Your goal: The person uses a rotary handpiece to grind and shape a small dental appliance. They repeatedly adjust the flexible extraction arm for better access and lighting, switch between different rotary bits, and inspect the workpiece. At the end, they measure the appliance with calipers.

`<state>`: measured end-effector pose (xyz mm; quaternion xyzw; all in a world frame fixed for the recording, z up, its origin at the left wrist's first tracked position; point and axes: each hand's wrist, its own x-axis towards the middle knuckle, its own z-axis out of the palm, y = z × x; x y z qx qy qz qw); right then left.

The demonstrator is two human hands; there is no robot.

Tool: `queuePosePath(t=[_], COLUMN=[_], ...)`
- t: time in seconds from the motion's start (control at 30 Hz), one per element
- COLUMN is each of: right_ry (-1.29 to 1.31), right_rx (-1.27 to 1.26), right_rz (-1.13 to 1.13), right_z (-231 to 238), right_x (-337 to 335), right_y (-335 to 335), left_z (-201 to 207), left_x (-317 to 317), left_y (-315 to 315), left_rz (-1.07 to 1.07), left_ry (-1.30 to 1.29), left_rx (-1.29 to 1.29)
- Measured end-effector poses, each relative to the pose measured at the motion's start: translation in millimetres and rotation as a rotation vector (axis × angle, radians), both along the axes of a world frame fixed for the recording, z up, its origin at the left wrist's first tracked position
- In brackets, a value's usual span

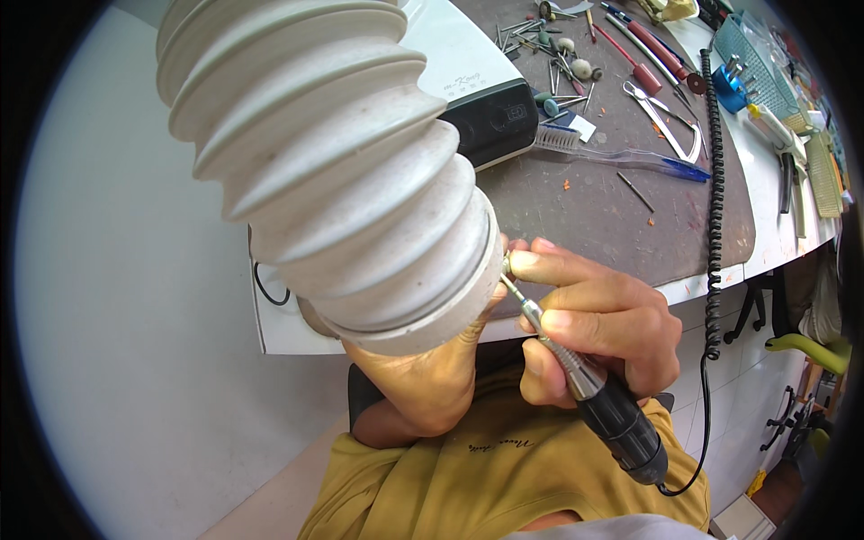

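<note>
My right hand [621,319] grips a rotary handpiece [621,423], its black body slanting down toward my lap and its metal nose pointing up and left. A thin bur [511,286] in the nose reaches the rim of a wide white corrugated hose [351,171]. Behind the hose's mouth is my left hand [423,387]; its wrist and heel show below, and its fingertips appear closed beside the bur's tip. A tiny piece sits there between the hands, too small and too hidden to name.
On the brown mat [666,243] lie several loose burs [562,67], a clear-and-blue toothbrush [621,160], a metal caliper [666,126] and a thin rod [635,193]. A white-and-black box [490,117] stands beside the hose. A black coiled cord [715,207] hangs over the table's right edge.
</note>
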<state>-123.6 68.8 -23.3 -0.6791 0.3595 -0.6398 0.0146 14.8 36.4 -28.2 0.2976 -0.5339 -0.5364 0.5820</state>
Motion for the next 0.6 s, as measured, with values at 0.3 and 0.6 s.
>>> queuePosePath(t=[0.3, 0.6], right_ry=[-0.017, -0.01], right_rx=[0.007, 0.024], right_rz=[0.009, 0.002], right_z=[-0.6, 0.8], right_x=[1.5, 1.5], right_y=[0.5, 1.7], left_z=[-0.9, -0.6], left_x=[-1.0, 0.5], left_y=[-0.7, 3.7], left_rz=[0.016, 0.01], left_ry=[0.027, 0.042], left_rx=[-0.003, 0.02])
